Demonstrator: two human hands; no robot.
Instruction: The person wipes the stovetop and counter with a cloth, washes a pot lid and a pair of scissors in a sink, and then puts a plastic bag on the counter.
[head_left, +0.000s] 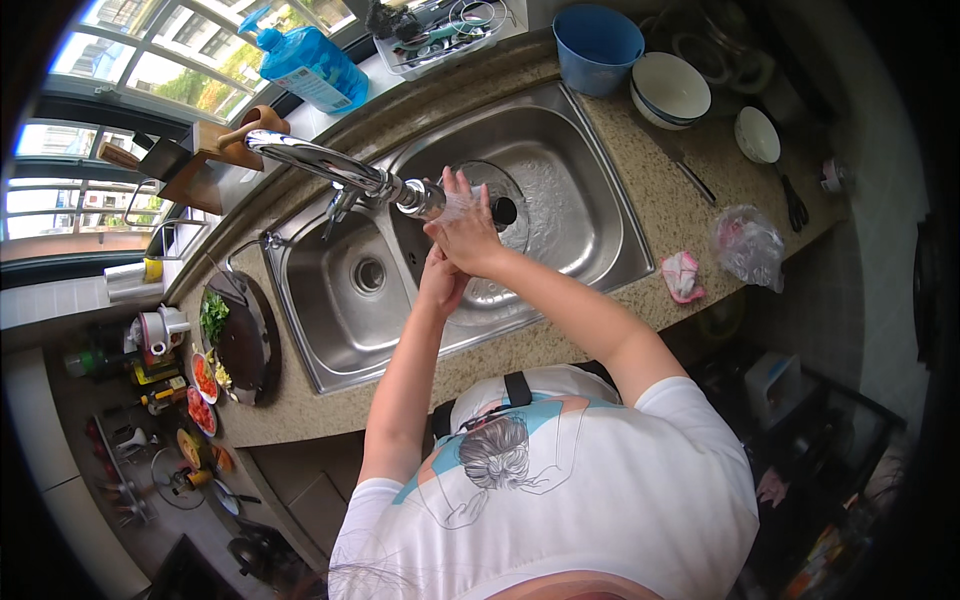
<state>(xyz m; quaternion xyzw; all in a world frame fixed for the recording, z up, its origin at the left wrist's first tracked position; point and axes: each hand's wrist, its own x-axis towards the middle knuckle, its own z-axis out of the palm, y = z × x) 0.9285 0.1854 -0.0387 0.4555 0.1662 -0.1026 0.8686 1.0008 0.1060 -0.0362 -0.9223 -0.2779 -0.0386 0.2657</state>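
Water from the chrome faucet (411, 196) runs over my right hand (471, 234), which is held above the right basin of the steel sink (581, 161). Its fingers are spread and hold nothing. My left hand (444, 283) is bent against the heel of the right hand, touching it from below; its fingers are partly hidden. Beside the right hand shows a black knob-like thing (505, 211), over a round rim in the basin. My hands hide part of it. Water wets the basin floor. The left basin (330, 300) has a round drain (368, 275).
A round dark board (244, 345) with chopped greens (214, 315) lies left, near plates of chopped red food (203, 377). A knife block (196, 169) and blue pump bottle (315, 71) stand behind. Right are a blue bucket (598, 52), bowls (670, 88), a knife (694, 180), cloth (681, 277) and plastic bag (748, 244).
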